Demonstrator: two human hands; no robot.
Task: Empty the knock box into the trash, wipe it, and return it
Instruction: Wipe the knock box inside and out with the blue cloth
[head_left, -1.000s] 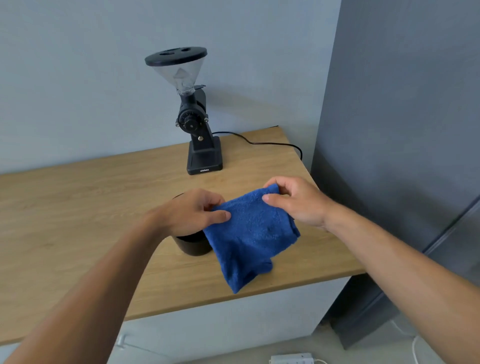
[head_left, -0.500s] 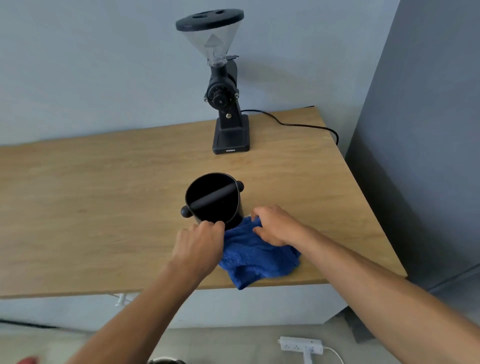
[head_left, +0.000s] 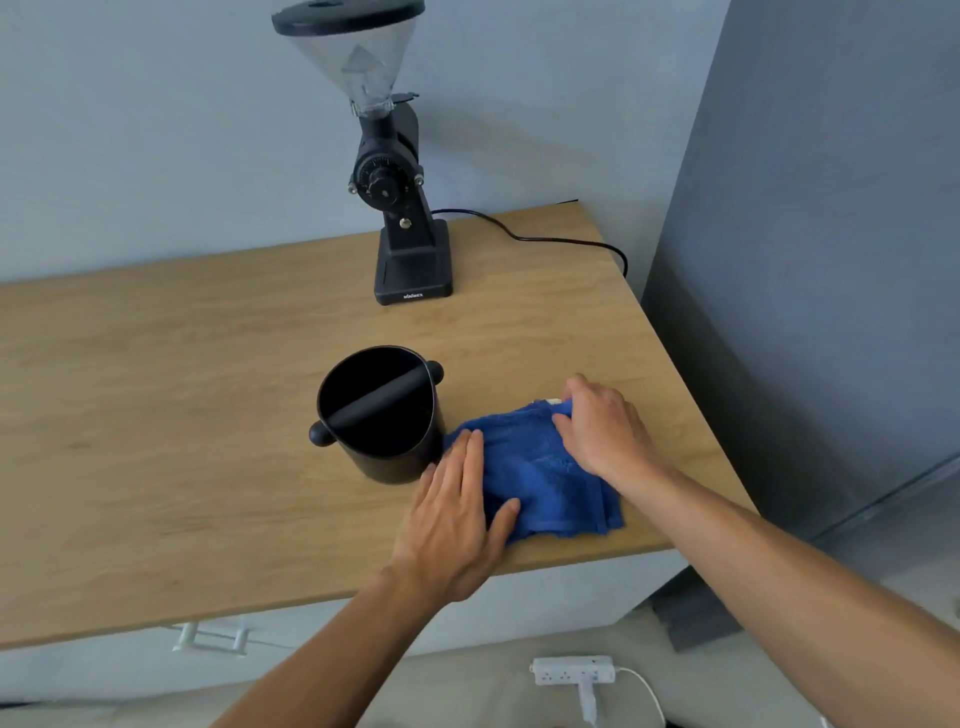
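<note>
The black knock box (head_left: 379, 415) stands upright on the wooden counter (head_left: 156, 415), its bar across the open top and the inside dark. Just to its right a folded blue cloth (head_left: 540, 478) lies flat near the counter's front edge. My left hand (head_left: 457, 514) rests flat on the cloth's left side, fingers straight and together, close to the knock box wall. My right hand (head_left: 602, 431) presses on the cloth's far right corner with curled fingers. No trash bin is in view.
A black coffee grinder (head_left: 400, 208) with a clear hopper stands at the back, its cable (head_left: 545, 239) running to the counter's right edge. A tall grey cabinet (head_left: 831, 260) rises on the right. A white power strip (head_left: 571, 670) lies on the floor below.
The cloth, held up in both hands a second ago, now lies flat on the counter right of the knock box. Both hands have come down onto it and spread it.
</note>
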